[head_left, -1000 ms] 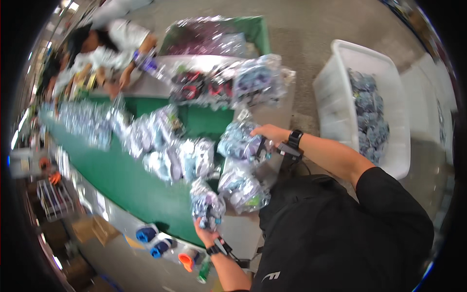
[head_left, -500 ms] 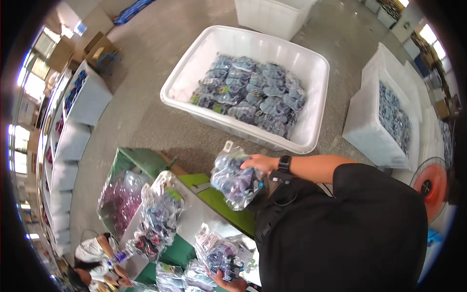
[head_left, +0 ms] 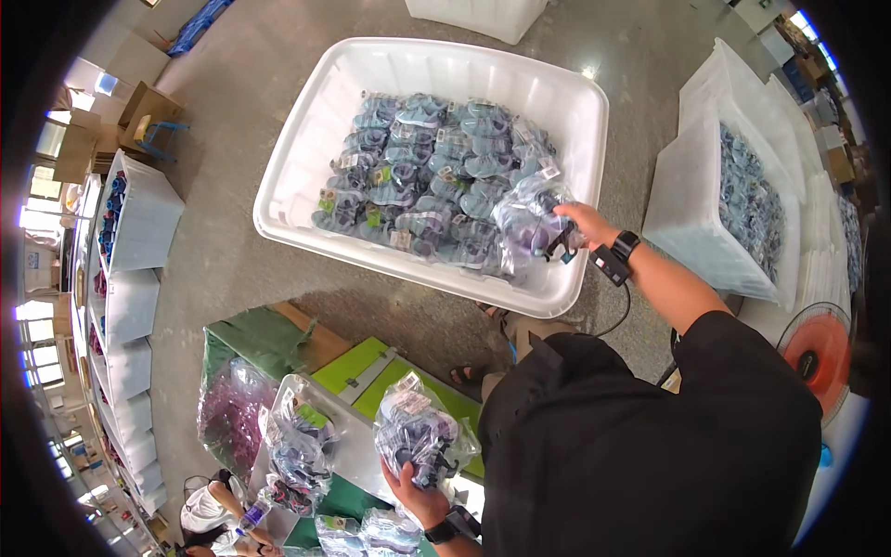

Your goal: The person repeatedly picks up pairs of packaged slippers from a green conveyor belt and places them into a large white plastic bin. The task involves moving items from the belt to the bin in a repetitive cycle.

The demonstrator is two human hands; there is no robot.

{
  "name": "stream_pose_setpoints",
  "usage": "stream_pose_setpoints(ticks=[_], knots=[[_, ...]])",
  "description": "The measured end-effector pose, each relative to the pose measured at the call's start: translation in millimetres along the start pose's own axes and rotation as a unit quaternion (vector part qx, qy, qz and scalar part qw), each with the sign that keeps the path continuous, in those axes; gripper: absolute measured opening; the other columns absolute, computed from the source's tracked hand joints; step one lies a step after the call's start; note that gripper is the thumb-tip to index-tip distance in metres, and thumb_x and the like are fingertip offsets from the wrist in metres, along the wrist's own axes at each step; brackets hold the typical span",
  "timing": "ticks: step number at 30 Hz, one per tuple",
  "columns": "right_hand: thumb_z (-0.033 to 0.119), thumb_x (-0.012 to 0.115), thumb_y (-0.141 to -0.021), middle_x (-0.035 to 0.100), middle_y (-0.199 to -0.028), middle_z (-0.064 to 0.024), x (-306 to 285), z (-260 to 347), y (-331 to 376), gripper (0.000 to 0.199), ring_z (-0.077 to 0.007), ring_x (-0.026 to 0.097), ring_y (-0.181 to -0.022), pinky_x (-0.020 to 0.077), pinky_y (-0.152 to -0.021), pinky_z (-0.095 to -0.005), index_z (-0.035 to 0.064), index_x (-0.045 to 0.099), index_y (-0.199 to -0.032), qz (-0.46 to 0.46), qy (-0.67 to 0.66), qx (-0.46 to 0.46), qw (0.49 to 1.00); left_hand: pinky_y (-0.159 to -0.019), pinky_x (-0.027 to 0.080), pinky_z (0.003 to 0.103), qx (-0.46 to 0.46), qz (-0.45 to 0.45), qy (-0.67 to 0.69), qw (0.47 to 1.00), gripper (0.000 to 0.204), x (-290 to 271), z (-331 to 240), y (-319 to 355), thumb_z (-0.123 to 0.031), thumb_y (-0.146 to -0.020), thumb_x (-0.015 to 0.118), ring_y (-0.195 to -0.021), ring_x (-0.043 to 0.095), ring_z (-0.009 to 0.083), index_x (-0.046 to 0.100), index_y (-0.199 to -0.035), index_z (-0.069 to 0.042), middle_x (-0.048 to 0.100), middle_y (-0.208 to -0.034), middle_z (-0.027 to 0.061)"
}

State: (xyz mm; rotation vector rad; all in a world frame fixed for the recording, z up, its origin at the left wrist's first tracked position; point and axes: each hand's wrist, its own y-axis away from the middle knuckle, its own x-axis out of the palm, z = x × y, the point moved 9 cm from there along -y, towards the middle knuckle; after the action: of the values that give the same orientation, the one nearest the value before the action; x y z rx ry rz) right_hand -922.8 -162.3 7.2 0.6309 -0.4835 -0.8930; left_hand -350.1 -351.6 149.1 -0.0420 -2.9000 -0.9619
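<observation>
My right hand (head_left: 585, 226) grips a clear plastic bag of blue-grey sandals (head_left: 531, 221) over the right front corner of a large white tub (head_left: 314, 139). Inside the tub, similar bagged sandals (head_left: 418, 153) lie packed in rows, some with green or white tags. Down at the worktable, my left hand (head_left: 419, 497) is closed around the lower end of another bag of sandals (head_left: 415, 429), lifted a little off the surface. The plastic hides part of its fingers.
More bagged shoes (head_left: 302, 436) lie on the table beside a green case (head_left: 367, 371). A green-lined bin (head_left: 232, 408) holds pink items. Another person (head_left: 209, 511) works at lower left. White tubs (head_left: 687, 186) and an orange fan (head_left: 812, 362) stand at right.
My right hand has carried its bag from above the table's edge out over the tub's right front corner. The left hand has raised its bag slightly. The view has shifted.
</observation>
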Motion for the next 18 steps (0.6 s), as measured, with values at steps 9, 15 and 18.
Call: stream_pose_setpoints(ticks=[9, 15, 18], knots=[[0.036, 0.063, -0.088, 0.063, -0.107, -0.0084, -15.8, -61.7, -43.2, 0.045, -0.0216, 0.067, -0.089, 0.0604, -0.064, -0.0397, 0.0104, 0.053, -0.123, 0.016, -0.068, 0.15, 0.986, -0.099, 0.046, 0.045, -0.028, 0.003, -0.011, 1.0, 0.071, 60.0, 10.2, -3.0, -0.011, -0.078, 0.061, -0.12, 0.052, 0.0338, 0.038, -0.146, -0.006, 0.047, -0.138, 0.0182], [0.036, 0.068, -0.084, 0.062, -0.098, -0.0107, -25.0, -89.7, -53.7, 0.053, -0.0168, 0.064, -0.071, 0.055, -0.054, -0.0328, 0.0003, 0.057, -0.122, -0.055, 0.298, 0.072, 0.95, -0.097, 0.047, 0.044, -0.008, 0.004, -0.065, 0.998, 0.072, 73.6, 5.7, -10.2, -0.012, -0.078, 0.062, -0.118, 0.052, 0.0324, 0.037, -0.146, -0.006, 0.047, -0.137, 0.0177], [0.036, 0.065, -0.087, 0.063, -0.101, -0.01, 10.7, -79.5, -56.3, 0.05, -0.0161, 0.064, -0.08, 0.0556, -0.056, -0.0326, 0.0013, 0.057, -0.122, 0.038, 0.208, 0.083, 0.974, -0.099, 0.044, 0.042, -0.012, 0.022, -0.077, 0.997, 0.073, 100.0, -1.6, -19.2, -0.008, -0.079, 0.061, -0.12, 0.051, 0.031, 0.035, -0.147, -0.005, 0.045, -0.139, 0.0181]])
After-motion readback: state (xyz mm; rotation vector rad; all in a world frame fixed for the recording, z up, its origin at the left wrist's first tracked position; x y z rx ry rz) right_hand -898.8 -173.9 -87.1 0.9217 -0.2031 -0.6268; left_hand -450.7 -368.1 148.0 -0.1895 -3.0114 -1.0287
